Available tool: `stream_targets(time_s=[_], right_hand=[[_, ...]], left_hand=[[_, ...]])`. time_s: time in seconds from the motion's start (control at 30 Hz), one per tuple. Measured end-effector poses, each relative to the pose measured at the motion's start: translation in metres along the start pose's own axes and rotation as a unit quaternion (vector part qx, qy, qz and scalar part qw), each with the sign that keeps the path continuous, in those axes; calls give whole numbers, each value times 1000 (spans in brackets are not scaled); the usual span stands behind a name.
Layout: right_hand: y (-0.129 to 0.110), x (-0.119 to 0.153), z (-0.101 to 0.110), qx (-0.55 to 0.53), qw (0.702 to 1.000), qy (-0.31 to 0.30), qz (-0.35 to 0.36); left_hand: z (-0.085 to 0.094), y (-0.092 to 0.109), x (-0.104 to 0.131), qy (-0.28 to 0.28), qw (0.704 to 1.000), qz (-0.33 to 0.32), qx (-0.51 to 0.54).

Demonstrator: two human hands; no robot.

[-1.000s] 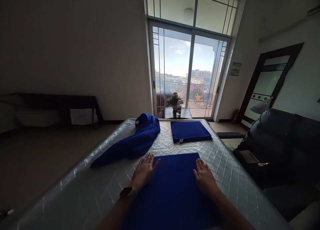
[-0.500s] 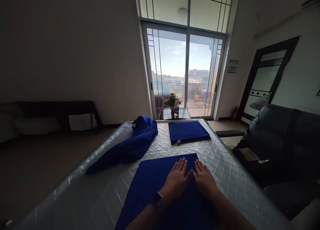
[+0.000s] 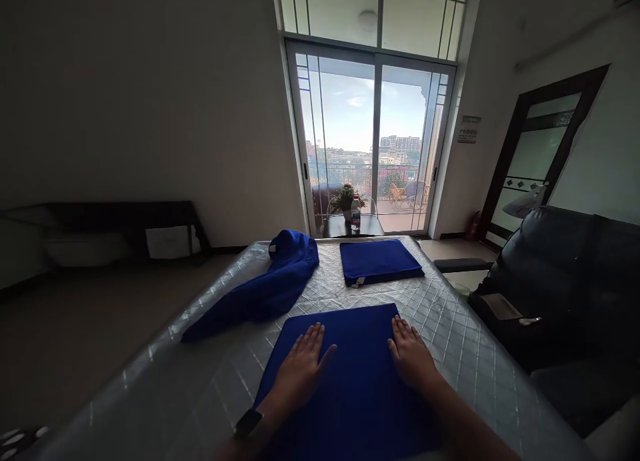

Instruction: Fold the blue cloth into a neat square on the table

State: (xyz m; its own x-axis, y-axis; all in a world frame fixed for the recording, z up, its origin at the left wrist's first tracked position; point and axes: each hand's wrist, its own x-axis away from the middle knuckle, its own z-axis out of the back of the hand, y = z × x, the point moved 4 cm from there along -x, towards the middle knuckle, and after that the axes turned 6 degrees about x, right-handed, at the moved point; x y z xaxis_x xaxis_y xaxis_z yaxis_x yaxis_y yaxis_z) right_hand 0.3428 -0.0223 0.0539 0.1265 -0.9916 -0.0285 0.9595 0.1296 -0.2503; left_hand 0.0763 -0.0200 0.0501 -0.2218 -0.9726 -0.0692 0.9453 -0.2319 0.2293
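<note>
A flat, folded blue cloth point(image 3: 350, 374) lies in front of me, its near part partly hidden by my forearms. My left hand point(image 3: 303, 362) rests flat on its left side, fingers stretched and thumb apart, with a dark watch point(image 3: 249, 421) on the wrist. Along the cloth's right edge lies my right hand point(image 3: 411, 351), palm down with the fingers extended. Farther off, a second folded blue cloth point(image 3: 381, 261) with a white tag sits at the right. A crumpled blue cloth point(image 3: 265, 291) stretches across the left.
Everything blue lies on a silvery quilted surface point(image 3: 480, 387). A black chair point(image 3: 560, 294) stands at the right. Beyond the far edge, a small dark table point(image 3: 333, 229) bears a potted plant point(image 3: 346, 201) and a bottle point(image 3: 355, 214), before sliding glass doors point(image 3: 340, 127).
My left hand has slid left across the blue cloth, away from my right hand. The right hand has stayed near the right edge. The view has shifted slightly.
</note>
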Motion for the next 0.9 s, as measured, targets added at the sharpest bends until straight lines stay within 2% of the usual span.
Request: stream_targets(time_s=[0.07,0.17,0.47,0.63,0.77,0.9], right_hand=[[0,0,-1,5,1000,-2,0],[0,-1,-2,17,1000,-5,-4],[-8,3,9,52,998,-21,-1],[-9,22,15,54,998,-23,-12],[-7,41,10,30,999,-15,-17],[-6,46,7,20,1000,-8,-19]], left_hand=[[2,-24,7,8,1000,25,-15],[3,-39,15,15,999,39,-20],[6,-36,20,47,998,21,-27],[2,-40,18,51,998,9,-36],[3,-38,18,53,998,19,-14],[4,-41,18,58,998,27,-17]])
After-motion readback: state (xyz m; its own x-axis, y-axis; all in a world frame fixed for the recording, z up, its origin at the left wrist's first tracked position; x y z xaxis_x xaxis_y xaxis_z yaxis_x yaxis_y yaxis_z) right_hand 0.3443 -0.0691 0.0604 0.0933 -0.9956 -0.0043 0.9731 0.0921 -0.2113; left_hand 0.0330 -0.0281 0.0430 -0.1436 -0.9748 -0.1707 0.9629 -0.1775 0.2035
